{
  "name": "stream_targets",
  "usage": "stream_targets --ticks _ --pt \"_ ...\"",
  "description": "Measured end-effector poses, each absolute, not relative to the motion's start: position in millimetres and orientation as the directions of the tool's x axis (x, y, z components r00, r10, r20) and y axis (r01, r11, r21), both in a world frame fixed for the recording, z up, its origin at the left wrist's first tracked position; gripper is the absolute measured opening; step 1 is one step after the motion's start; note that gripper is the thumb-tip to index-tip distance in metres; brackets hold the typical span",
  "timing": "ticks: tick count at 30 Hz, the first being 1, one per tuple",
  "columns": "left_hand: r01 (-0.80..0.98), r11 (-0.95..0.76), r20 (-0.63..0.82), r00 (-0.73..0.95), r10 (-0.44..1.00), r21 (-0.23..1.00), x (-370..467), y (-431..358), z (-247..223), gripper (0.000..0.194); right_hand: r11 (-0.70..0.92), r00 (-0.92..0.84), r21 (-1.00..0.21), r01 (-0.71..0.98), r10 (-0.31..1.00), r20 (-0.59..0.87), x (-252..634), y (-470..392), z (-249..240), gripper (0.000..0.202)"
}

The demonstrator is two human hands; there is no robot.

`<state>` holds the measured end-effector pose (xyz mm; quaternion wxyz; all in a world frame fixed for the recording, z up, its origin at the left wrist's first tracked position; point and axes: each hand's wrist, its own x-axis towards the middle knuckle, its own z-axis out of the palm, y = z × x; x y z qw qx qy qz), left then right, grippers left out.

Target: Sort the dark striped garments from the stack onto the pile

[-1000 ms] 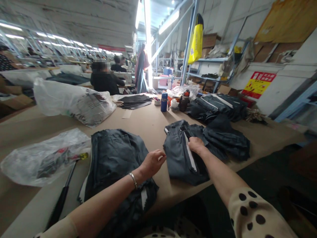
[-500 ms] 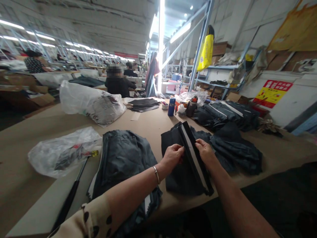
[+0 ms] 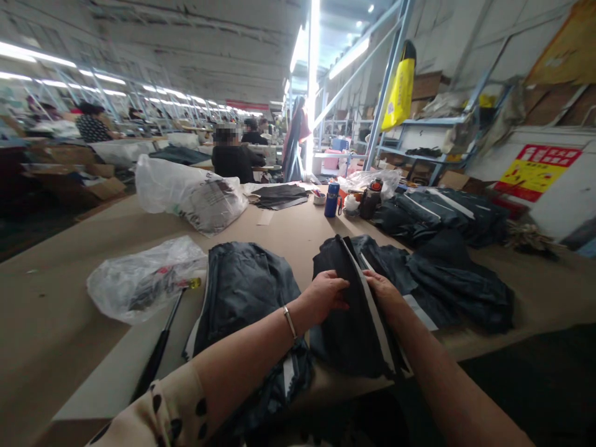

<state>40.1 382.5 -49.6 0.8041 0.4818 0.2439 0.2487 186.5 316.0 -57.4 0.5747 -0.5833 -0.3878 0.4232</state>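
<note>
dark folded garment [image 3: 347,323] with a white strip lies on the brown table [image 3: 60,323] at its near edge — between both hands. left hand [image 3: 323,297] grips its left fold, fingers closed over the cloth; right hand [image 3: 384,292] pinches the strip's right side. another dark pile [image 3: 244,292] lies just left — plastic bag [image 3: 139,279] beyond.

Both hands pinch a dark folded garment [image 3: 347,310] with a white stripe near the surface's [image 3: 60,298] front edge: left hand [image 3: 325,295] on its left side, right hand [image 3: 382,290] on its right.
</note>
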Motion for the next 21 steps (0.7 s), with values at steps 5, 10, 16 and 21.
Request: stream_targets --ticks 5,10,16,21 --pt "-0.301 0.344 -0.053 0.680 0.732 0.890 44 380 -42 0.033 0.057 0.403 -0.793 0.606 0.838 0.368 172 291 -23 0.054" --pt "-0.375 0.105 0.155 0.599 0.785 0.921 56 367 -36 0.022 -0.087 0.172 -0.197 0.977 0.864 0.473 142 272 -10 0.054" --pt "-0.223 -0.134 0.240 0.567 0.788 0.966 49 361 -38 0.008 -0.146 0.318 -0.445 0.883 0.885 0.340 153 274 -16 0.026" --pt "-0.307 0.575 -0.013 0.875 0.484 0.759 17 345 -28 0.034 -0.025 0.373 -0.869 0.494 0.909 0.186 184 280 -36 0.026"
